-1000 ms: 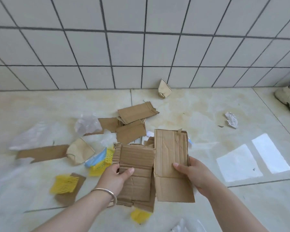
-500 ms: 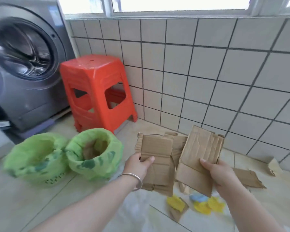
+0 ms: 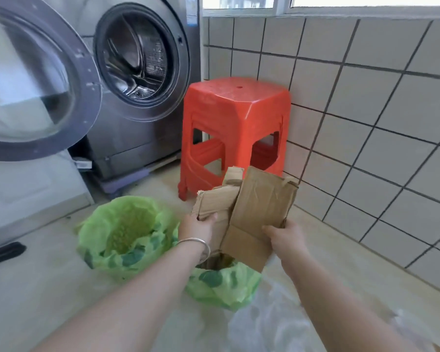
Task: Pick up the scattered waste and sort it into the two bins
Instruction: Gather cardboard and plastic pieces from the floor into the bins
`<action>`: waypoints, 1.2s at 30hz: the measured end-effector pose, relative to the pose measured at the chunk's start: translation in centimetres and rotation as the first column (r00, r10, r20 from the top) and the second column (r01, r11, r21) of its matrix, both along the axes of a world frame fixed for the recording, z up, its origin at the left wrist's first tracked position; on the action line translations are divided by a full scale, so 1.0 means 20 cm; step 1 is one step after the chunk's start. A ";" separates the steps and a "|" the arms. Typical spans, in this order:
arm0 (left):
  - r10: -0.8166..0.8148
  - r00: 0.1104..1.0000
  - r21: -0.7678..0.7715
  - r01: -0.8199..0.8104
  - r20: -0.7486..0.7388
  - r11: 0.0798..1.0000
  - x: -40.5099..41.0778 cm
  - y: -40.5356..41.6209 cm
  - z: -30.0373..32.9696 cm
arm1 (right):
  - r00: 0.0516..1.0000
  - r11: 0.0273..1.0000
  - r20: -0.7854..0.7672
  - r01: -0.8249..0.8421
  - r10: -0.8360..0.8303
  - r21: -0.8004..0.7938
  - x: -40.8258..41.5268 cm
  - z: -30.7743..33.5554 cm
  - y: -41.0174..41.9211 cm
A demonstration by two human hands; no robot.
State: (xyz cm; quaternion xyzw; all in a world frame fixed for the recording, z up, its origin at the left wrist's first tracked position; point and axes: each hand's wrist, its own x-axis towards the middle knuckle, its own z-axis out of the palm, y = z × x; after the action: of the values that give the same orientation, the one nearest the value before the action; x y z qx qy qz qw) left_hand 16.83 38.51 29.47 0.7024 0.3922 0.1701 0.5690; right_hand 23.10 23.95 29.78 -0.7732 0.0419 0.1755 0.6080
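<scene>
Cardboard pieces (image 3: 262, 209), held out in front of the tiled wall half a second ago, now hang directly over the nearer bin (image 3: 224, 283), hiding most of its mouth. Left hand (image 3: 197, 228) pinches the stack's left edge with closed fingers; right hand (image 3: 285, 236) grips the large flap's lower right corner. At ten o'clock from the stack, the farther bin (image 3: 123, 235) shows its green liner fully. Red stool (image 3: 235, 133) and washing machine (image 3: 142, 80) loom larger. Clear plastic (image 3: 269, 318) at five o'clock is blurred.
</scene>
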 end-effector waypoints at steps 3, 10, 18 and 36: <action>0.097 0.995 -0.091 -0.095 0.015 0.991 0.08 0.16 -0.11 | 1.000 1.000 0.005 -0.002 0.002 0.013 0.07 -0.11 0.21; 0.112 0.994 -0.158 -0.112 -0.006 0.981 0.13 0.28 -0.37 | 0.997 0.999 -0.058 0.039 -0.041 -0.036 0.13 -0.44 0.38; 0.020 0.978 -0.049 -0.031 -0.206 0.998 0.13 0.31 -0.52 | 0.999 0.976 -0.021 -0.052 0.049 -0.213 0.13 -0.58 0.45; -0.309 0.713 0.191 0.528 -0.630 0.827 0.21 0.28 -0.56 | 0.839 0.685 0.207 -0.240 0.502 -0.688 0.10 -0.64 0.55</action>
State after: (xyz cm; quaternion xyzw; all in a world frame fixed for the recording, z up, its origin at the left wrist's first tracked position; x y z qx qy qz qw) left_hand 21.07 44.04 18.27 0.8825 0.3341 -0.1169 0.3096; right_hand 25.14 34.97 17.03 -0.9423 -0.1806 0.1194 0.2555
